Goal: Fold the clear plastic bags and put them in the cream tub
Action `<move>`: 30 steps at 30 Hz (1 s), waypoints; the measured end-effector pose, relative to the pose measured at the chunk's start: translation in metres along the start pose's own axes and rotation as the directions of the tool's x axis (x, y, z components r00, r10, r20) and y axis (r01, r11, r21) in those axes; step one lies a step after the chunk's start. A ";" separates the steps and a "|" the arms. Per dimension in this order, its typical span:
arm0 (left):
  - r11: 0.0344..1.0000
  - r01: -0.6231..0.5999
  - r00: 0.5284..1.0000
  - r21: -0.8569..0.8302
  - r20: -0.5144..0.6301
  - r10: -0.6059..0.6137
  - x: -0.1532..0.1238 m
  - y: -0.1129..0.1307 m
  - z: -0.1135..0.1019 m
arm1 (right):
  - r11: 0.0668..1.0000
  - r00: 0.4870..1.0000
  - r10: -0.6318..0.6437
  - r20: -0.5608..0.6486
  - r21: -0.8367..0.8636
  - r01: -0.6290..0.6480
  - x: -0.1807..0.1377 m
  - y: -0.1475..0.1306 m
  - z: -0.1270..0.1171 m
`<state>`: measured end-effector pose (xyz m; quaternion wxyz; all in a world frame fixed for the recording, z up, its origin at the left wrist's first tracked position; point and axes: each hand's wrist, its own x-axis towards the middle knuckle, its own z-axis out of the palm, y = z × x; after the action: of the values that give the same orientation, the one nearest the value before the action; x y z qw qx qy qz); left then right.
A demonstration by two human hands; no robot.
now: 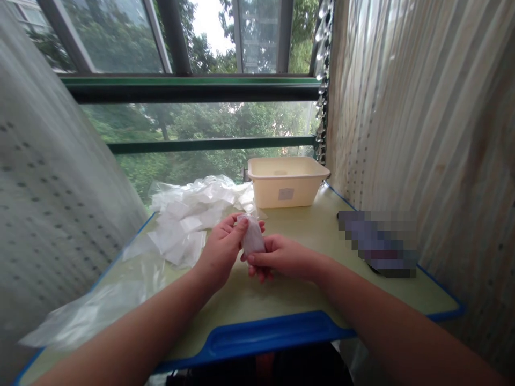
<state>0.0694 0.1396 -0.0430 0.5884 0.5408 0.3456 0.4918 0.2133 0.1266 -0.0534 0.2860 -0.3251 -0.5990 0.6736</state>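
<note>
Both hands meet over the middle of the table around a small whitish plastic packet (253, 237). My left hand (225, 241) pinches its upper left edge, thumb on the front face. Lower down, my right hand (279, 257) grips the bottom right corner between thumb and fingers. The packet is held tilted up above the tabletop; what it contains, if anything, I cannot make out. Just beyond my left hand lies a heap of clear plastic bags and white sheets (183, 220).
A cream plastic tub (287, 187) with a small label stands at the back. Loose clear plastic (100, 305) spreads over the left side. A blurred-out dark object (374, 244) lies at the right. The light green table (298, 300) has a blue rim; curtains hang on both sides.
</note>
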 end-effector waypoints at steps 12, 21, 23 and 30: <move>0.086 -0.750 0.547 0.656 0.542 0.638 -0.011 0.005 -0.020 | 0.950 0.982 0.160 0.100 0.254 -0.181 -0.003 -0.001 -0.014; -0.229 -0.703 0.509 0.673 0.701 0.499 -0.007 0.002 -0.027 | 0.849 0.973 0.168 0.159 0.479 -0.225 -0.004 -0.007 -0.019; -0.241 -0.714 0.501 0.657 0.721 0.479 -0.006 0.001 -0.027 | 0.821 0.964 0.160 0.214 0.513 -0.251 -0.004 -0.009 -0.021; -0.197 -0.750 0.518 0.631 0.746 0.419 -0.011 0.010 -0.025 | 0.836 0.962 0.196 0.192 0.480 -0.266 -0.005 -0.012 -0.021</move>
<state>0.0408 0.1359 -0.0391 -0.1525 0.9249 0.1805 0.2977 0.2330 0.1369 -0.0423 0.2360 -0.2634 -0.3775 0.8558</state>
